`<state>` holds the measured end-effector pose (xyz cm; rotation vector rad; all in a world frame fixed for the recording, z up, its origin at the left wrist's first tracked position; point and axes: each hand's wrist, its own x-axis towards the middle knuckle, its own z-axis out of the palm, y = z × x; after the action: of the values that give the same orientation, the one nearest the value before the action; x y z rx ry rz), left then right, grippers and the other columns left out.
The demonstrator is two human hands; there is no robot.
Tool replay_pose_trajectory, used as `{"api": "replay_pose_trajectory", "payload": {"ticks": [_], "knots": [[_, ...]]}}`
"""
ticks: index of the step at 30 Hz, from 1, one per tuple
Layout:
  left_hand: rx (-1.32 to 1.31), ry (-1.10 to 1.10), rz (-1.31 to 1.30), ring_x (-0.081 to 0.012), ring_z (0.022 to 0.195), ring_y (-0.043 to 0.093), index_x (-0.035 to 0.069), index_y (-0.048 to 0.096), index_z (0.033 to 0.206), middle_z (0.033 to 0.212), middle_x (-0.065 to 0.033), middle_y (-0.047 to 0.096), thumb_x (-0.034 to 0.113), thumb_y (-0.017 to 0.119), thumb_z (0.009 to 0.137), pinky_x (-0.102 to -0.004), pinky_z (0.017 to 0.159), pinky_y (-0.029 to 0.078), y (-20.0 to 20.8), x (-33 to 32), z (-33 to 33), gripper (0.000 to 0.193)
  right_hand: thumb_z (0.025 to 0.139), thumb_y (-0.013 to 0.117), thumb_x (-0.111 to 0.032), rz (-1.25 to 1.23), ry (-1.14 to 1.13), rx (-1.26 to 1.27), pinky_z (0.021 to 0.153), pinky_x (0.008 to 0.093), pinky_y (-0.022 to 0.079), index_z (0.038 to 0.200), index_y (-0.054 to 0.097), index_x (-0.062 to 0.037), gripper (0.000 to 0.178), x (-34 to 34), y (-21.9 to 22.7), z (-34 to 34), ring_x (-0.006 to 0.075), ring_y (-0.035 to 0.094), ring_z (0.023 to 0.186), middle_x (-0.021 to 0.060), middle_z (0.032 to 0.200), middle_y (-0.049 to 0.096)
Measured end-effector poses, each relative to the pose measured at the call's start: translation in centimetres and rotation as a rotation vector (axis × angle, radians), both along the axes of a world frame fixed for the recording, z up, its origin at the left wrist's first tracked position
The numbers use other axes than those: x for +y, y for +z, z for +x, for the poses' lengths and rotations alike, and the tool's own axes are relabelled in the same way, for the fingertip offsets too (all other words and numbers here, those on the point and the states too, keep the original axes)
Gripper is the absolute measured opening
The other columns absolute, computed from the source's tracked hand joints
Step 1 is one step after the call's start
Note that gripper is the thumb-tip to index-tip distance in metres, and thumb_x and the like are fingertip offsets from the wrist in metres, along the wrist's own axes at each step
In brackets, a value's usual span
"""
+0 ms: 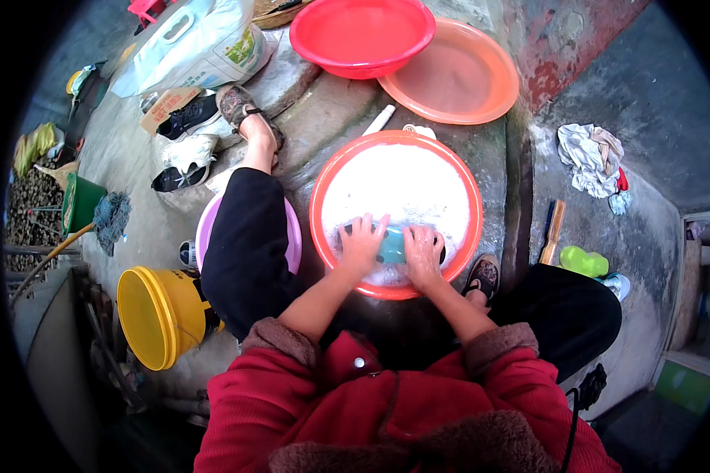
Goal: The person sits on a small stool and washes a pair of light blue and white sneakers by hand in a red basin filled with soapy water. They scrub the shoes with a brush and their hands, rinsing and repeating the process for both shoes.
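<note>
In front of me stands an orange-red basin (317, 214) full of white suds. Both my hands are inside it, near its front edge, on a teal item (392, 246) with dark ends; foam and fingers hide much of its shape, so I cannot tell its kind. My left hand (361, 244), slightly blurred, lies over the item's left end with the fingers bent round it. Wet with suds, my right hand (424, 254) grips the right end, thumb toward the middle.
Beyond the basin sit a red basin (363, 35) and an orange basin (457, 75). At left are several shoes (188, 154), a purple basin (293, 236) and a yellow bucket (146, 315). A wooden-handled brush (554, 232), a green item (584, 262) and crumpled cloths (590, 160) lie right.
</note>
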<state>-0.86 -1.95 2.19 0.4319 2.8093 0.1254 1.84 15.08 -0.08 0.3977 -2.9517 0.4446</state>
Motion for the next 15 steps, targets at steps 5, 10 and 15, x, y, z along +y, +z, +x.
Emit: {"api": "replay_pose_trajectory", "payload": {"ticks": [5,10,15], "knots": [[-0.055,0.065,-0.012,-0.0348,0.131,0.036,0.024,0.031,0.146,0.140,-0.0137,0.038,0.028,0.089,0.057,-0.0632,0.098,0.038,-1.3,1.6,0.5,0.106,0.076,0.063,-0.010,0.056,0.008,-0.033,0.101,0.0533,0.032,0.117,0.058,-0.0097,0.041,0.7,-2.3,-0.5,0.0258,0.052,0.114,0.0085,0.115,0.056],[0.087,0.076,-0.066,-0.0371,0.128,0.043,0.018,0.045,0.138,0.134,-0.0165,0.048,0.018,0.073,0.077,-0.0676,0.100,0.033,-8.0,2.6,1.4,0.067,0.072,0.067,-0.009,0.193,-0.002,-0.392,0.101,0.0577,0.034,0.128,0.052,-0.0093,0.058,1.0,-4.3,-1.6,0.0321,0.047,0.123,0.0133,0.128,0.052],[-0.100,0.035,-0.040,-0.0444,0.135,0.034,0.016,0.047,0.140,0.141,-0.0218,0.044,0.022,0.070,0.077,-0.0618,0.107,0.030,-11.7,2.7,0.3,0.067,0.085,0.060,-0.020,0.250,-0.019,-0.403,0.104,0.0590,0.036,0.126,0.058,-0.0101,0.043,1.5,-8.9,-3.0,0.0372,0.045,0.131,0.0168,0.134,0.053]]}}
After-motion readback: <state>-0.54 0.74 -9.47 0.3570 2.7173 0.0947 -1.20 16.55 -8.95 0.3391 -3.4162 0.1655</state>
